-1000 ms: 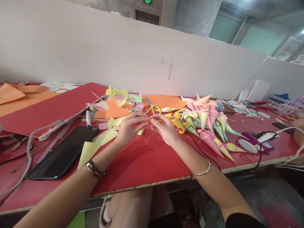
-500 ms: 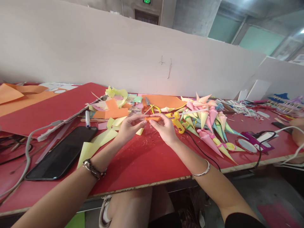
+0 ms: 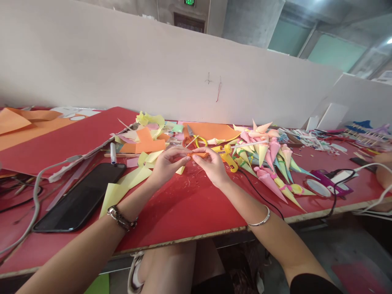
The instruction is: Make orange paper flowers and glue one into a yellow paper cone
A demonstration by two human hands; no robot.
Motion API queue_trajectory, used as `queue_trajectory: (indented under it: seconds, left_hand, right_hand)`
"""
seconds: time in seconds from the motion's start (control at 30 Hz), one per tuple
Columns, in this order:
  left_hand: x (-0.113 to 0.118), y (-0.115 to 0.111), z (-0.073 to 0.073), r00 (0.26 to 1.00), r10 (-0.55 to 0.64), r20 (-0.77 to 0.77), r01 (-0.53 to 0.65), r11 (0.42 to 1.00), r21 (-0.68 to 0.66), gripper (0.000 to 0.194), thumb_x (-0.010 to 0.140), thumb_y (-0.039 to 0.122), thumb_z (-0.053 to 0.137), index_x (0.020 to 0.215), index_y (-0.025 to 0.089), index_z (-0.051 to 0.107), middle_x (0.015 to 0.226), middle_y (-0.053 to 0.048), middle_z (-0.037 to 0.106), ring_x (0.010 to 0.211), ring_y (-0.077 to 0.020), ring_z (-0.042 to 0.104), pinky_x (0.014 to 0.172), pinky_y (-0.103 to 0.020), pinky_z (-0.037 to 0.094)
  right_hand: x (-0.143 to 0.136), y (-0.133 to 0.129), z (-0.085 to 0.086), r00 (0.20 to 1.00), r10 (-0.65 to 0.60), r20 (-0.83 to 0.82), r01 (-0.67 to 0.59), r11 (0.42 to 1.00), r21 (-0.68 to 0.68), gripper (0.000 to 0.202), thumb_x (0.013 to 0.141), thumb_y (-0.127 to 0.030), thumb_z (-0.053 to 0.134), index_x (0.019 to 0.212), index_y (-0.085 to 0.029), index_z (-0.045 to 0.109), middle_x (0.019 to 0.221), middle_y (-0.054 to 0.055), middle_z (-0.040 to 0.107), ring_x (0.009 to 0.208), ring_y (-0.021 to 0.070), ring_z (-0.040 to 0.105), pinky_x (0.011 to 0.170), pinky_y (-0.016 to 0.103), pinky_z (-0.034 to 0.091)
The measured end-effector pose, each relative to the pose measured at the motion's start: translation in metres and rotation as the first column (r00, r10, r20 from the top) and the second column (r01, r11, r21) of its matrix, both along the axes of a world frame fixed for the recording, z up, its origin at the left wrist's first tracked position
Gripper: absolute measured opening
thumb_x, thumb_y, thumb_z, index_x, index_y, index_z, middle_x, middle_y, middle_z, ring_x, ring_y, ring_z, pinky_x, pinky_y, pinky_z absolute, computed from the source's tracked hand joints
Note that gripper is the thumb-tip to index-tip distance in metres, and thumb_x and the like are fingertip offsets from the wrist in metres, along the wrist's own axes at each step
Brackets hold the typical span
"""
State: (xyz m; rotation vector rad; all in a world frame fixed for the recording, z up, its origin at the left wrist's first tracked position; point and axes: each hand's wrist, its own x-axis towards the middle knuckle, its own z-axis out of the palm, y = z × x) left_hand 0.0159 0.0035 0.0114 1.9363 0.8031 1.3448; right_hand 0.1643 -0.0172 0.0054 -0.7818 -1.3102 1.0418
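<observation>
A small piece of orange paper (image 3: 200, 154) is pinched between my two hands above the red table. My left hand (image 3: 169, 163) grips its left end with thumb and fingers, while my right hand (image 3: 213, 166) has hold of the right end. My fingers partly cover the paper, so its full shape is hidden. Close by on the right lies a yellow glue gun (image 3: 228, 158). Just beyond my hands are scissors (image 3: 195, 139) with orange and yellow handles. Orange paper scraps (image 3: 149, 143) and yellow paper strips (image 3: 128, 179) lie left of my left hand.
Several pastel paper cones (image 3: 269, 155) are heaped on the right. A black phone (image 3: 81, 198) and a marker (image 3: 113, 153) lie on the left. The glue gun's black cable crosses the table (image 3: 183, 216). A white board (image 3: 171, 69) stands behind. Another person's hand (image 3: 384, 169) rests far right.
The orange paper between my fingers has shifted slightly and shows a little less of itself, as my right fingers move a little. Everything else stays in place.
</observation>
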Motion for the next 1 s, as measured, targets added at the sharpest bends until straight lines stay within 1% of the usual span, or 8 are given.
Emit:
queue_trajectory:
  seconds: [0.13,0.23,0.37,0.43,0.5,0.67,0.83,1.0]
  left_hand:
    - [-0.006,0.002,0.001,0.997,0.022,-0.068,-0.017,0.997,0.078,0.023,0.076,0.032,0.058,0.092,0.017,0.061,0.095,-0.008,0.062,0.082,-0.0138,0.061,0.069,-0.026,0.054]
    - [-0.021,0.012,0.003,0.954,-0.051,-0.295,0.091,0.988,0.124,0.040,0.076,0.035,0.058,0.112,0.021,0.052,0.110,-0.009,0.057,0.089,-0.0150,0.059,0.075,-0.029,0.052]
    - [-0.044,0.032,-0.004,0.696,0.106,-0.710,0.163,0.940,0.300,0.054,0.062,0.042,0.068,0.112,0.026,0.055,0.106,-0.007,0.058,0.098,-0.0225,0.053,0.080,-0.036,0.048]
    - [-0.050,0.039,-0.009,0.608,0.158,-0.778,0.189,0.923,0.336,0.046,0.062,0.045,0.068,0.104,0.028,0.061,0.101,-0.006,0.060,0.096,-0.0228,0.052,0.079,-0.034,0.047]
    - [-0.052,0.044,-0.014,0.571,0.168,-0.804,0.195,0.923,0.332,0.036,0.063,0.046,0.066,0.095,0.028,0.064,0.094,-0.005,0.062,0.091,-0.0214,0.053,0.073,-0.031,0.047]
    - [-0.049,0.047,-0.018,0.564,0.161,-0.810,0.167,0.938,0.303,0.019,0.070,0.040,0.059,0.076,0.022,0.062,0.077,-0.003,0.062,0.073,-0.0170,0.054,0.060,-0.026,0.044]
    - [-0.040,0.045,-0.021,0.651,0.185,-0.736,0.174,0.908,0.381,0.015,0.069,0.025,0.053,0.082,0.022,0.060,0.076,-0.004,0.061,0.073,-0.0182,0.054,0.063,-0.029,0.043]
    - [-0.032,0.031,-0.012,0.589,0.313,-0.745,-0.012,0.925,0.379,0.015,0.072,0.021,0.045,0.086,0.020,0.053,0.072,-0.004,0.059,0.062,-0.0165,0.055,0.050,-0.024,0.038]
  right_hand:
    - [0.001,0.000,0.001,1.000,0.009,-0.025,-0.009,1.000,0.002,0.013,0.069,-0.030,0.064,0.077,-0.021,0.060,0.077,-0.002,0.061,0.062,0.0076,0.057,0.065,0.025,0.050]
    - [0.003,0.001,0.002,0.998,0.000,-0.058,0.000,1.000,0.011,0.014,0.068,-0.030,0.065,0.076,-0.021,0.060,0.075,-0.002,0.061,0.060,0.0073,0.057,0.063,0.025,0.050]
    - [0.004,0.003,0.002,0.998,-0.026,-0.062,0.026,1.000,-0.008,0.018,0.066,-0.034,0.066,0.076,-0.020,0.059,0.072,-0.003,0.060,0.058,0.0076,0.057,0.063,0.026,0.051]
    - [0.004,0.003,0.002,0.998,-0.029,-0.062,0.029,1.000,-0.003,0.020,0.065,-0.035,0.067,0.076,-0.020,0.058,0.072,-0.003,0.060,0.059,0.0079,0.057,0.063,0.026,0.051]
    - [0.003,0.003,0.003,0.997,-0.022,-0.071,0.022,1.000,0.002,0.020,0.065,-0.035,0.067,0.075,-0.021,0.058,0.072,-0.003,0.060,0.059,0.0080,0.058,0.064,0.026,0.052]
    - [0.002,0.002,0.003,0.998,-0.030,-0.061,0.031,0.999,0.016,0.019,0.065,-0.034,0.067,0.076,-0.021,0.058,0.076,-0.003,0.060,0.060,0.0077,0.058,0.063,0.026,0.051]
    - [0.002,0.000,0.004,0.999,-0.024,-0.045,0.024,1.000,0.013,0.020,0.065,-0.036,0.067,0.077,-0.021,0.059,0.077,-0.002,0.060,0.062,0.0081,0.058,0.064,0.026,0.052]
    - [0.002,-0.002,0.005,0.999,-0.035,-0.023,0.035,0.999,0.024,0.019,0.065,-0.036,0.066,0.076,-0.022,0.058,0.074,-0.003,0.060,0.059,0.0082,0.056,0.058,0.024,0.051]
